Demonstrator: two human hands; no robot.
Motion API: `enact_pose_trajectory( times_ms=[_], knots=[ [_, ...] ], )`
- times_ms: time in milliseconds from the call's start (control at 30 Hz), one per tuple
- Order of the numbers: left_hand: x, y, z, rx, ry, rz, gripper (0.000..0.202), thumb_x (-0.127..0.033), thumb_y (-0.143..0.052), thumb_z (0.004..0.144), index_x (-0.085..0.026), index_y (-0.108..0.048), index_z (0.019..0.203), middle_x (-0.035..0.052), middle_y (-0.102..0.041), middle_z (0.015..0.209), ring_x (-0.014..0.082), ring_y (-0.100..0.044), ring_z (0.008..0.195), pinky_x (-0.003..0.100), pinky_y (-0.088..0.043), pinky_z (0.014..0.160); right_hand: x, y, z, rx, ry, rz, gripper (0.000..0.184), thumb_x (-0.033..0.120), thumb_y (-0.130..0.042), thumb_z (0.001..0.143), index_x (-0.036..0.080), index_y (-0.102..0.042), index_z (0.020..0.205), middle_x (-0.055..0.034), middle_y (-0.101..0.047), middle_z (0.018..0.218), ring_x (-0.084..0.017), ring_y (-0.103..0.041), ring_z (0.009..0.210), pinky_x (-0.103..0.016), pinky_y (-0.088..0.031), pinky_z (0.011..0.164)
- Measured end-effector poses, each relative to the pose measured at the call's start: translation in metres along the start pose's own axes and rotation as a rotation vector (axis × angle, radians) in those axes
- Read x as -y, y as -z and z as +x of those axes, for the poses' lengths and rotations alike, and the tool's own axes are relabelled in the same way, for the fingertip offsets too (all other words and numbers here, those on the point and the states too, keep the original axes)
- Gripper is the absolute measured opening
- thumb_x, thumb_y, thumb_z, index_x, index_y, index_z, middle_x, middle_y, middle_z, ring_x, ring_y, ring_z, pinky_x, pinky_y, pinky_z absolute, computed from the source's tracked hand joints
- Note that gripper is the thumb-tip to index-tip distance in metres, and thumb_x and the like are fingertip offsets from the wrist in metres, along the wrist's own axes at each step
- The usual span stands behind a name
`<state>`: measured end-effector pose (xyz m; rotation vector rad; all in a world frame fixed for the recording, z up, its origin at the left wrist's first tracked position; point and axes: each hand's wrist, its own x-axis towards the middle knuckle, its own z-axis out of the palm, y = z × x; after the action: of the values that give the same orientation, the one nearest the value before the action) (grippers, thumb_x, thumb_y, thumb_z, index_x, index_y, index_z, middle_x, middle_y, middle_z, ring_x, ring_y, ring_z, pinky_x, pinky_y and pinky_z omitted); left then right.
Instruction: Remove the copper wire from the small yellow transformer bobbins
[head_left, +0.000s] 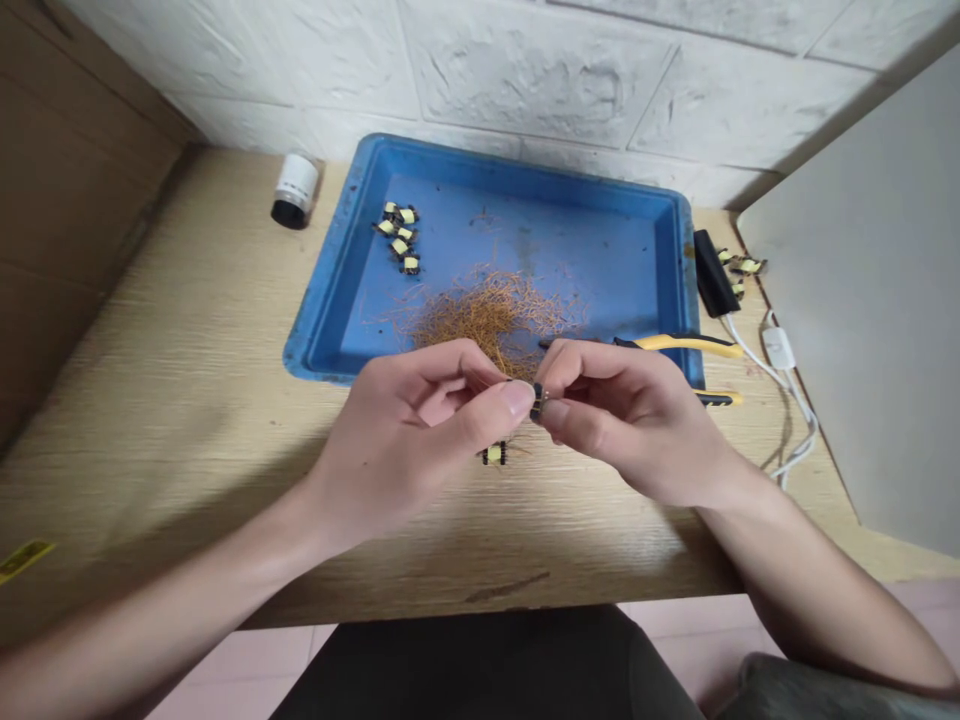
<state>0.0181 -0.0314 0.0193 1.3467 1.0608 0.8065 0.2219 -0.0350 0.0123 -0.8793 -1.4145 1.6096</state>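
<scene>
My left hand (pixel 427 430) pinches a small coil (pixel 537 402) between thumb and forefinger, just over the front edge of the blue tray. From the other side, the thumb and fingertips of my right hand (pixel 615 415) close on the same coil. Only its black, pinned end shows; the rest is hidden by my fingers. Below my fingertips lies another coil (pixel 494 454), with yellow tape around its middle and black ends, on the wooden table (pixel 480 560). Behind my hands, a heap of copper-coloured wire clippings (pixel 480 312) is spread in the tray.
The blue tray (pixel 679 260) holds several yellow-taped coils (pixel 401 235) at its left. Yellow-handled pliers (pixel 690 344) lie across its right edge. Outside are a black bar (pixel 716 273), more coils (pixel 747 265), a corded switch (pixel 779 348) and a white bottle (pixel 295 188).
</scene>
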Motion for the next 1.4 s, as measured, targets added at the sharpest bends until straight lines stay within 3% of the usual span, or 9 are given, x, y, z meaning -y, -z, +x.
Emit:
enact_pose_trajectory(
  times_ms=[300,767,1067,1400],
  knots=[
    [0.0019,0.0023,0.0005,0.016,0.013,0.013,0.025,-0.03,-0.073,0.093,-0.019,-0.068,0.071,-0.0034,-0.062,0.065,0.0108,-0.055,0.064,0.022,-0.045,0.058,0.0024,0.0014,-0.0041,-0.014,0.005,-0.024,0.012,0.012,-0.075,0.093,0.021,-0.071,0.088,0.0025,-0.072,0.078,-0.01,-0.064,0.069,-0.024,-0.055,0.064],
    [-0.0011,0.0013,-0.0001,0.023,-0.007,0.024,0.023,-0.029,-0.071,0.091,-0.02,-0.067,0.071,-0.0029,-0.062,0.064,0.0109,-0.055,0.062,0.022,-0.045,0.057,-0.0006,0.0012,-0.0046,-0.038,0.007,-0.077,0.015,0.008,-0.079,0.087,0.022,-0.073,0.086,0.0024,-0.071,0.074,-0.011,-0.061,0.064,-0.027,-0.051,0.057],
    [-0.0012,0.0019,-0.0007,0.043,0.011,0.031,0.024,-0.031,-0.07,0.091,-0.02,-0.067,0.071,-0.0027,-0.062,0.064,0.0108,-0.055,0.061,0.021,-0.046,0.056,0.0044,-0.0006,-0.0027,-0.01,-0.018,-0.122,0.015,0.009,-0.074,0.09,0.021,-0.067,0.083,0.0041,-0.065,0.07,-0.009,-0.056,0.061,-0.025,-0.047,0.055],
    [-0.0022,-0.0001,-0.0001,-0.006,0.024,0.067,0.023,-0.032,-0.071,0.091,-0.019,-0.069,0.071,-0.0031,-0.062,0.062,0.0103,-0.053,0.059,0.02,-0.043,0.052,0.0009,-0.0019,-0.0087,-0.007,0.062,-0.258,0.016,0.013,-0.066,0.101,0.023,-0.06,0.09,0.0023,-0.064,0.082,-0.012,-0.056,0.073,-0.029,-0.045,0.063]
  ],
)
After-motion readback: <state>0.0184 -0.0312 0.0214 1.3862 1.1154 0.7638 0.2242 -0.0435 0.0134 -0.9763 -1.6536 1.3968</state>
